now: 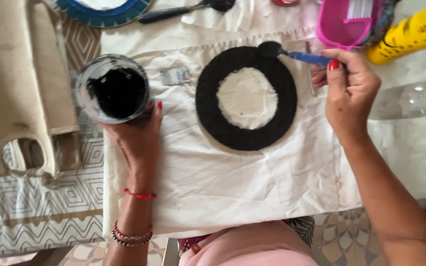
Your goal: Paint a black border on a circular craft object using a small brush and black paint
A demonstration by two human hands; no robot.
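A black painted ring (246,98) lies flat on a white cloth (232,182), with an unpainted pale disc in its middle. My right hand (348,91) holds a blue-handled brush (294,55); its black-loaded tip touches the ring's top right edge. My left hand (136,130) grips a clear jar of black paint (114,89) to the left of the ring, its open mouth facing up.
A beige fabric bag (13,88) lies at the left on a patterned tablecloth (35,207). A pink container (348,22), a yellow bottle (412,32) and a clear plastic bottle (410,101) sit at the right. A blue-rimmed plate (105,12) and a dark utensil (183,10) lie at the top.
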